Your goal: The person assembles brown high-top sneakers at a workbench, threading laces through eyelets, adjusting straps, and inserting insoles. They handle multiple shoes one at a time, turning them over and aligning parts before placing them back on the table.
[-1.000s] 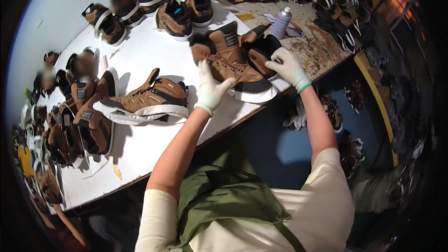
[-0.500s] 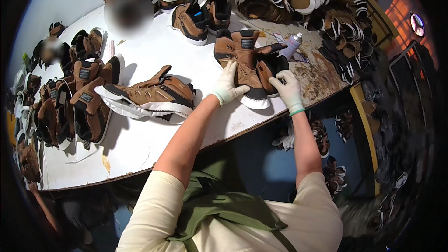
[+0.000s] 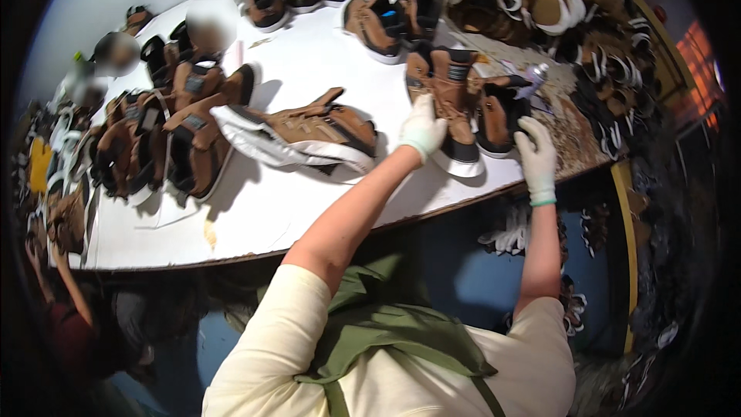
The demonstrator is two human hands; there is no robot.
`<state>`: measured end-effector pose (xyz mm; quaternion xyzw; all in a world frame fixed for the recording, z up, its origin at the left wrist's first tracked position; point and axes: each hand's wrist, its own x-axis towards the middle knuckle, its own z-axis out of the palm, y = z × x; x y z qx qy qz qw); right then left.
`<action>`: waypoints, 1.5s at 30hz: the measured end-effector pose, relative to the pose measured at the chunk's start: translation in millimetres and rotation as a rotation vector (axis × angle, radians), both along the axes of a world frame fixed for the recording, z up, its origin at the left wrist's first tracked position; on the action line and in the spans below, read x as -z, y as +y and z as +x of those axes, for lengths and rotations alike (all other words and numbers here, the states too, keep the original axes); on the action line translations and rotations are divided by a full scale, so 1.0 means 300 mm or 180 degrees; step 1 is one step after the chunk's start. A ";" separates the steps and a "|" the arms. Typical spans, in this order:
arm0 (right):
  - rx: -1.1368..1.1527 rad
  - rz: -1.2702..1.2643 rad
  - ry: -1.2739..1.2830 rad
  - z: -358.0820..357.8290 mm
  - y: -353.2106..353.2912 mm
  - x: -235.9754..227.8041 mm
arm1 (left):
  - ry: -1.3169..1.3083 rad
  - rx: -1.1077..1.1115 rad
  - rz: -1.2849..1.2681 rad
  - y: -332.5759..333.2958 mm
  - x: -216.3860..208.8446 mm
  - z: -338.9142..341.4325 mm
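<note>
Two brown and black shoes stand side by side before me at the table's front. My left hand (image 3: 424, 130), in a pale glove, grips the side of the left shoe (image 3: 457, 117), fingers along its upper and thumb near the toe. My right hand (image 3: 537, 156), also gloved, is beside the right shoe (image 3: 494, 125); its fingers are bent and apart, close to the dark collar. Whether they touch it is hard to tell. Left of my left hand, another brown shoe (image 3: 328, 130) lies on its side over white wrapping.
More brown shoes (image 3: 199, 156) crowd the white table's (image 3: 316, 208) left end; others (image 3: 374, 23) stand at the back. A spray can (image 3: 534, 77) stands behind the right shoe. Brown and white shoe parts (image 3: 532, 4) are heaped at the far right. Another person's arms (image 3: 69, 282) show lower left.
The view has shifted, so the table appears farther right and higher. A gap now shows between the two shoes' front parts. My right hand's fingers have loosened and drawn slightly off the right shoe.
</note>
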<state>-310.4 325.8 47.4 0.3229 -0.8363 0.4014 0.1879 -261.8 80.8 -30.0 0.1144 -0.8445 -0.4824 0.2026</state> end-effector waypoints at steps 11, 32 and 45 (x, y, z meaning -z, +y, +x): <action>-0.1379 -0.0442 -0.0774 0.335 -0.470 -0.069 | 0.1545 0.0193 0.0163 -0.018 -0.118 0.635; -0.1607 -0.0235 -0.4017 0.528 -0.550 0.056 | 0.1320 -0.0561 0.3727 -0.223 -0.045 0.804; -0.1861 -0.0822 -0.3120 0.670 -0.567 0.004 | 0.0576 -0.1204 0.1606 -0.238 -0.100 0.923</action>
